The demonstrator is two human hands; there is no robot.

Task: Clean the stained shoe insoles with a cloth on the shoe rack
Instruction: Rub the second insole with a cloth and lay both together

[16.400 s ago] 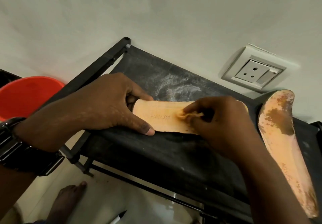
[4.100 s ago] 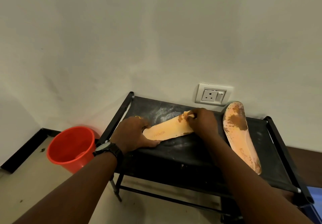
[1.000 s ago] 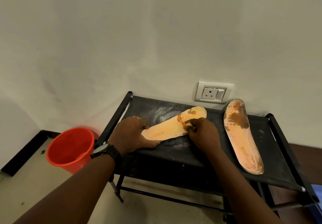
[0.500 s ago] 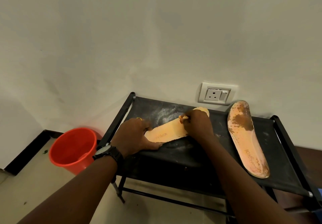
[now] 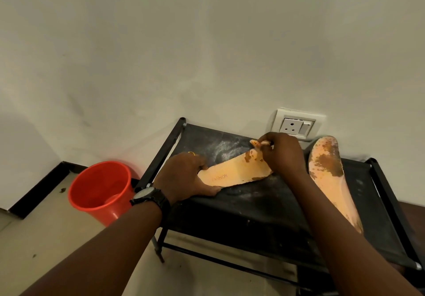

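A red bucket (image 5: 99, 190) stands at 9 o'clock of the shoe rack (image 5: 264, 215). On the rack, the left hand (image 5: 184, 176) grips the heel end of the insole (image 5: 232, 173) with curled fingers. The right hand (image 5: 282, 153) pinches a small cloth (image 5: 258, 143) at its 1 o'clock end. A second stained insole (image 5: 328, 171) lies at 3 o'clock.

**Hands and Forearm Cover Much of the Work**

The left hand (image 5: 184, 176) covers the heel end of the held insole (image 5: 232, 172), and the right hand (image 5: 284, 153) hides its toe end. Only a small orange scrap of the cloth (image 5: 257, 143) shows at the pinching fingertips. The right forearm (image 5: 333, 226) crosses the inner edge of the second insole (image 5: 326, 164). The lower frame of the shoe rack (image 5: 253, 206) and both arms run off the bottom edge. A pale patch inside the bucket (image 5: 101, 190) is too dim to identify.
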